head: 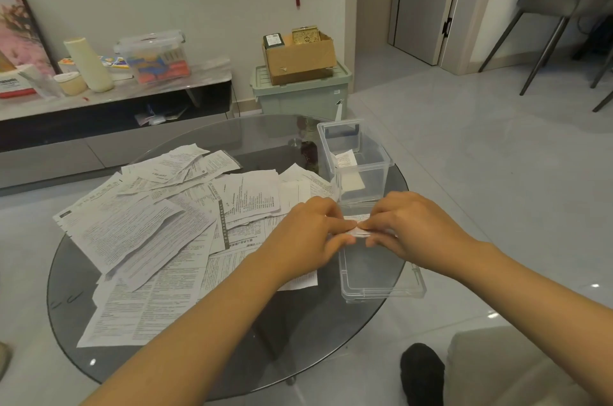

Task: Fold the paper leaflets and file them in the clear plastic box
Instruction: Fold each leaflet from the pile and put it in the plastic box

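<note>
A small folded leaflet (360, 229) is pinched between my left hand (315, 229) and my right hand (411, 226), held just above the clear lid (381, 276) that lies flat on the table. Both hands have their fingers curled round the paper's ends, thumbs nearly touching. Behind them stands the clear plastic box (356, 160), open at the top, with a folded leaflet (345, 160) inside. A spread pile of printed leaflets (159, 233) covers the left half of the round glass table (298, 339).
The table's rim runs close to the box on the right. Behind it stand a low TV cabinet (109, 107) with jars and a storage tub, and a green bin (298, 93) topped by a cardboard box. Tiled floor and a chair (547, 17) lie to the right.
</note>
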The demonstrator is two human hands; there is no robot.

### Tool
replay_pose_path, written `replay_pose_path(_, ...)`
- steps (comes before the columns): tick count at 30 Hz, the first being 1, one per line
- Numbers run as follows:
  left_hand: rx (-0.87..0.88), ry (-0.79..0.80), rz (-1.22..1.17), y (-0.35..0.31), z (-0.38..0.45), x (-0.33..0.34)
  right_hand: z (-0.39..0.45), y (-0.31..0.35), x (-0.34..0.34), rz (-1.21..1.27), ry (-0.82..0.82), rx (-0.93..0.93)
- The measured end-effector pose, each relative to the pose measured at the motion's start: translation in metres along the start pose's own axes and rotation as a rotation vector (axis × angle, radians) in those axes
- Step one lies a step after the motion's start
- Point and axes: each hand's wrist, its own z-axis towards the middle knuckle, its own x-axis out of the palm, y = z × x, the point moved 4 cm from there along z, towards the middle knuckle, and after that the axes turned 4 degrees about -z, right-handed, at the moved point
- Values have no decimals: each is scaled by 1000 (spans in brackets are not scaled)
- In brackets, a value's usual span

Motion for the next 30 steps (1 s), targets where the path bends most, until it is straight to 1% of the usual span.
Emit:
replay_pose_path(2,-85,45,-128,2,-4,3,-2,-5,2,22,110,55)
replay_pose_path(4,-123,6,-235,2,-6,1,-3,-6,2,55,134,69)
replay_pose_path(7,-116,-91,-281,0,-6,-3,-2,-3,-5,107,69,100)
replay_pose_path(11,-96,-241,-272,-3,-6,-13,2,2,-12,144,-73,118)
replay_pose_path(14,-81,-293,-280,-5,-7,-20,5,5,-16,169,-115,125)
replay_pose_path(19,-89,-304,-276,-4,-14,-26,9,14,-18,194,-103,129)
replay_pose_path(23,-127,-293,-253,1,-24,-34,14,25,-19,202,-114,114)
replay_pose_path(27,-230,-232,-209,6,-38,-43,24,41,-20,210,-89,88)
replay_pose_path(30,-292,-165,-158,13,-50,-49,33,55,-18,171,-10,38)
